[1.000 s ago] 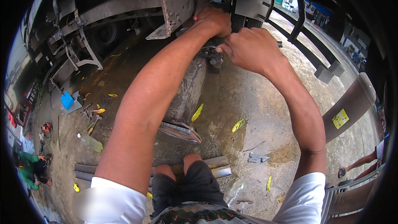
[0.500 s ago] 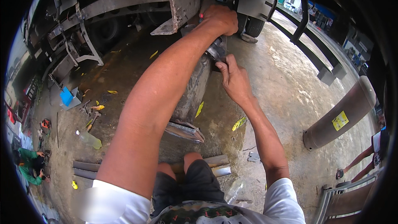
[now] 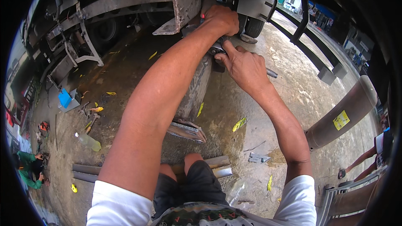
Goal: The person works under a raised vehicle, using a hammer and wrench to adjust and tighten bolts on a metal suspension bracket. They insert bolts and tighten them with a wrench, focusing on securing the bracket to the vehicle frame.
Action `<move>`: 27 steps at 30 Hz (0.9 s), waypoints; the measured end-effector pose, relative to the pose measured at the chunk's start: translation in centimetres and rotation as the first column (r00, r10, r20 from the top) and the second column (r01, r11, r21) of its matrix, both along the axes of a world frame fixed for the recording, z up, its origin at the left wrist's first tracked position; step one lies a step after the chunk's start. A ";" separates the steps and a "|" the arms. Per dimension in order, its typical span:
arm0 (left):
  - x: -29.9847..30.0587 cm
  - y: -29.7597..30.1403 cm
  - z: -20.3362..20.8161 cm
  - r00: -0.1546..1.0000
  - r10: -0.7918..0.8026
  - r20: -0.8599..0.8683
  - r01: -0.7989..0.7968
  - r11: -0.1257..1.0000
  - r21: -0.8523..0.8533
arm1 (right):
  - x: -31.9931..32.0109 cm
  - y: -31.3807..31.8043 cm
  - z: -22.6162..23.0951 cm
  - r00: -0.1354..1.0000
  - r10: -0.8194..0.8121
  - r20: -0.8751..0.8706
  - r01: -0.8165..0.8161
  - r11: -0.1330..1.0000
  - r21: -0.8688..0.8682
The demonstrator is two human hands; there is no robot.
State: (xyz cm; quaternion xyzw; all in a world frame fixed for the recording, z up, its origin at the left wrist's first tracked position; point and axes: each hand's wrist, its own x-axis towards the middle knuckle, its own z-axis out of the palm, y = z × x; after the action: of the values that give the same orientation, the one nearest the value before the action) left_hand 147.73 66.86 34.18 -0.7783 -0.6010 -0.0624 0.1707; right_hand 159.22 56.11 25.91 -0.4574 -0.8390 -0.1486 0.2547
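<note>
Damp concrete floor (image 3: 314,96), vehicle frame (image 3: 113,1) above. Clear bottle (image 3: 88,141) left, yellowish liquid inside. Right hand (image 3: 247,68) grips metal tool (image 3: 272,73) near frame; left hand (image 3: 222,19) curled, cannot tell on what.

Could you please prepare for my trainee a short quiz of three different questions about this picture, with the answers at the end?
1. True or false: the left hand appears lower in the picture than the right hand.
2. Multiple choice: what colour is the label on the brown cylinder?
A) blue
B) yellow
C) red
3. Fill the gap: the end of a metal tool sticks out from the grip of the ___ hand.

Key: 1. False, it appears higher. 2. B. 3. right.
</note>
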 end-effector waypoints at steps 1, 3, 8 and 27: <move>-0.2 0.1 0.0 1.000 0.000 0.008 -0.001 1.000 0.009 | -0.6 0.6 -1.2 0.982 0.075 -0.175 -0.085 0.995 -0.053; 0.4 0.1 0.0 0.999 -0.020 0.027 0.020 0.999 0.027 | -1.6 1.8 -3.9 0.846 0.162 -0.508 -0.253 0.961 -0.115; 0.9 -0.2 0.2 0.999 -0.027 0.038 0.026 0.999 0.026 | -3.2 2.5 -5.8 0.691 0.187 -0.698 -0.326 0.943 -0.071; 0.6 0.1 0.0 0.999 -0.040 0.034 0.039 0.999 0.034 | -5.9 2.4 -5.7 0.521 0.289 -0.803 -0.329 0.936 0.123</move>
State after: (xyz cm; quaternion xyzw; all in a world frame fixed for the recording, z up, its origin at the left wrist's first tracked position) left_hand 148.30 67.01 34.14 -0.7859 -0.5872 -0.0895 0.1717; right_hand 153.30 58.50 20.20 -0.3236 -0.6995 0.1426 0.6209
